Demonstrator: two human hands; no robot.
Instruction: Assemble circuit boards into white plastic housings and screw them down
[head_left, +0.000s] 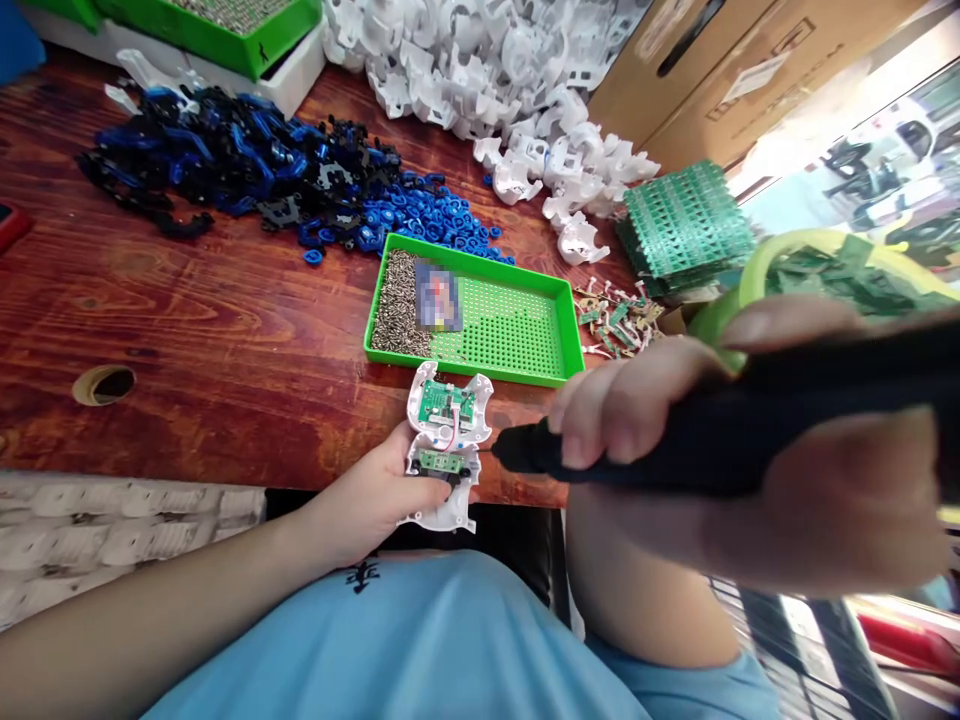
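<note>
My left hand (386, 490) is closed on a white plastic housing (457, 510) at the table's front edge, its thumb across the lower part. The opened housing carries a larger green circuit board (442, 402) in its upper part and a smaller board (441, 461) below, with thin red and white wires between them. My right hand (660, 420) is wrapped round a black electric screwdriver (720, 430), large and blurred near the camera. The screwdriver's thin bit points left and reaches the right side of the housing; whether it touches a screw I cannot tell.
Behind the housing lies a green tray (517, 300) with small screws (401, 305) at its left. Blue buttons (427, 215), black and blue parts (225, 160) and white shells (510, 60) are heaped beyond. Stacked green boards (682, 220), small wired boards (619, 315) and a cardboard box (720, 80) stand right.
</note>
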